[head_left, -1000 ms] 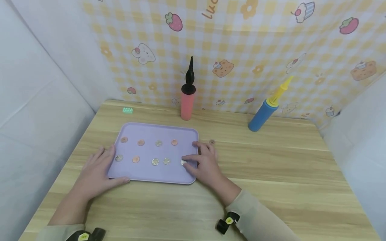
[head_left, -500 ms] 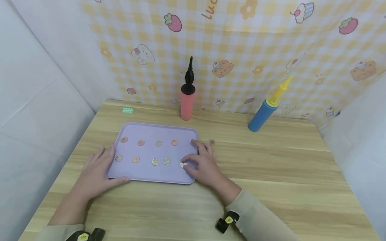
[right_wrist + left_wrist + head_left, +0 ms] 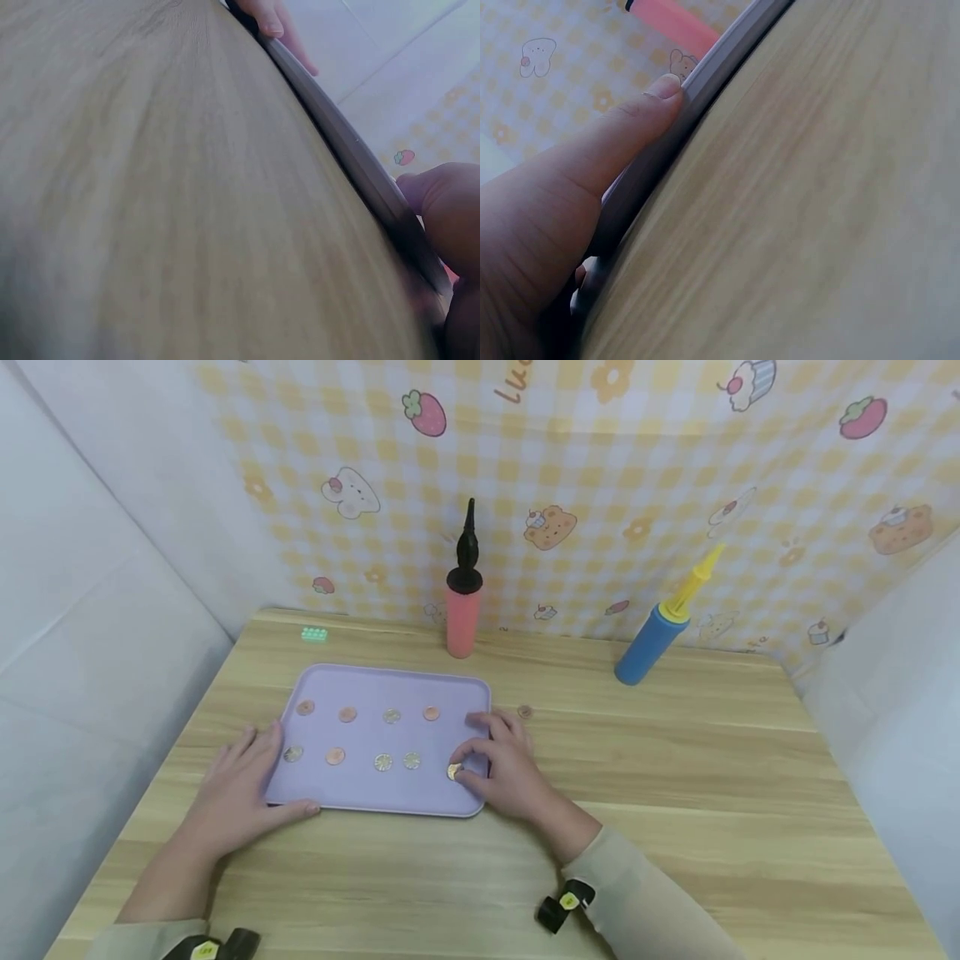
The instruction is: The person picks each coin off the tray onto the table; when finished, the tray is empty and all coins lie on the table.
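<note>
A lilac tray (image 3: 390,797) lies on the table with several coins spread in two rows, some copper and some silvery. My right hand (image 3: 504,770) reaches over its right edge. Thumb and index finger pinch a coin (image 3: 453,772) near the front right corner, and the coin's face catches a gold tint. The right wrist view hides that coin behind the tray's rim (image 3: 341,142). At the other end my left hand (image 3: 238,789) rests against the tray's front left corner, fingers extended along the left side. Its thumb (image 3: 641,120) lies on the front rim.
One brown coin (image 3: 525,712) lies on the table right of the tray. Behind stand a pink hand pump (image 3: 461,622) with a black top and a leaning blue pump (image 3: 647,647) with a yellow nozzle. A mint toy brick (image 3: 314,633) sits at the back left.
The right thumb and index finger have closed on the coin at the tray's right end, and it now looks tilted. The left hand and tray stay in place; the head view shifted slightly.
</note>
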`<state>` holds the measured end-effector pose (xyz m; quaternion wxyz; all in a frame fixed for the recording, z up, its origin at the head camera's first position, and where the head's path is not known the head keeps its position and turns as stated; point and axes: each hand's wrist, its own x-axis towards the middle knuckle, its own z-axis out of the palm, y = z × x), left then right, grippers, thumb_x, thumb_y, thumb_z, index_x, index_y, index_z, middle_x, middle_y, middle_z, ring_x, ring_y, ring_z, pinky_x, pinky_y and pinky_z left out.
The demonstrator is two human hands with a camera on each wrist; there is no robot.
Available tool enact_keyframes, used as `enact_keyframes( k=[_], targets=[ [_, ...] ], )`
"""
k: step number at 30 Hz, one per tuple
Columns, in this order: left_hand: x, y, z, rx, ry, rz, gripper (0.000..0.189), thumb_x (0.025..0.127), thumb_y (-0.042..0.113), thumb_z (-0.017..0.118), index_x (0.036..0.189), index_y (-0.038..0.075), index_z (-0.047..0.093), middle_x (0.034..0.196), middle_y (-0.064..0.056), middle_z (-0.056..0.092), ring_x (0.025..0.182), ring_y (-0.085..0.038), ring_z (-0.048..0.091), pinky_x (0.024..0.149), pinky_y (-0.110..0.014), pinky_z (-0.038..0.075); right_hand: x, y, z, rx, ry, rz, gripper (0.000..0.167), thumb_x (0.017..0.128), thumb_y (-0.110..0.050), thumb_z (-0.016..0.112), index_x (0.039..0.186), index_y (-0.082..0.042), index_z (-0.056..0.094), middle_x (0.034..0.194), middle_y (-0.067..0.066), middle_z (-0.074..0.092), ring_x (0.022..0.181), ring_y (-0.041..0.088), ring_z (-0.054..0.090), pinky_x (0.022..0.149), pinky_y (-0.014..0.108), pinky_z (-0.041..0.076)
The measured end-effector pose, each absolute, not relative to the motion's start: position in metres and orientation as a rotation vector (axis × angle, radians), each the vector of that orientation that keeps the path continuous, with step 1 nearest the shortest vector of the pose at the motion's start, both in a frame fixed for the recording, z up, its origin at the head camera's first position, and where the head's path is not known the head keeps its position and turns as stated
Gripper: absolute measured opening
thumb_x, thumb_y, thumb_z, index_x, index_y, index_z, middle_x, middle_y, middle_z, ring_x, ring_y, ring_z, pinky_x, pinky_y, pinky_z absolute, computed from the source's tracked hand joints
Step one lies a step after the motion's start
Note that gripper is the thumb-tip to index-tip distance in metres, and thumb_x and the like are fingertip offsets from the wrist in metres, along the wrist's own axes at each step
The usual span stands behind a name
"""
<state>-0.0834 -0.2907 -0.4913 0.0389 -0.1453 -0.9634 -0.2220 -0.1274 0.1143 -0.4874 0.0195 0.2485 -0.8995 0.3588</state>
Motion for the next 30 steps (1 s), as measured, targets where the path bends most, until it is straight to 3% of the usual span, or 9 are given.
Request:
enact_keyframes(
  k=[8,16,22,25,30],
  targets=[
    [-0.0838,-0.2904,-0.4924,-0.447,-2.959,-0.675,0.134,0.080,0.063,0.087,0.168,-0.007,0.013,0.168,-0.033,0.028,0.155,-0.060,0.014,0.123,-0.074,-0.002,-0.1275,0.1156,-0.4884,0.865,-2.699,1.186,0.017,0.085,-0.013,0.090,0.094,-0.022,0.079,0.127,0.000,0.072,0.144,0.040,0.042,0.123,0.063,0.013],
    [-0.0841,-0.2910,-0.4927,-0.453,-2.949,-0.677,0.134,0.079,0.062,0.087,0.168,-0.006,0.013,0.167,-0.034,0.029,0.154,-0.061,0.015,0.123,-0.073,-0.003,-0.1251,0.1160,-0.4882,0.826,-2.686,1.164,0.020,0.083,-0.012,0.092,0.092,-0.028,0.082,0.101,-0.015,0.078,0.150,0.042,0.037,0.121,0.070,0.005],
    [-0.0834,-0.2921,-0.4937,-0.449,-2.947,-0.684,0.134,0.079,0.062,0.088,0.168,-0.006,0.013,0.168,-0.034,0.028,0.155,-0.061,0.014,0.124,-0.072,-0.004,-0.1255,0.1154,-0.4886,0.928,-2.623,1.139,0.019,0.088,-0.011,0.089,0.097,-0.028,0.087,0.101,-0.019,0.079,0.136,0.031,0.055,0.119,0.075,0.005],
    [-0.0830,-0.2918,-0.4941,-0.446,-2.951,-0.685,0.134,0.079,0.061,0.087,0.168,-0.006,0.014,0.167,-0.034,0.028,0.155,-0.060,0.014,0.124,-0.071,-0.004,-0.1264,0.1158,-0.4903,0.970,-2.594,1.162,0.019,0.089,-0.011,0.087,0.101,-0.027,0.088,0.104,-0.018,0.080,0.130,0.028,0.057,0.117,0.072,0.009],
    [-0.0841,-0.2903,-0.4932,-0.447,-2.954,-0.686,0.134,0.079,0.062,0.087,0.168,-0.007,0.014,0.167,-0.034,0.028,0.156,-0.059,0.013,0.124,-0.072,-0.003,-0.1286,0.1185,-0.4941,0.985,-2.546,1.223,0.027,0.081,-0.012,0.093,0.105,-0.023,0.087,0.108,-0.015,0.080,0.125,0.028,0.058,0.114,0.066,0.016]
  ],
)
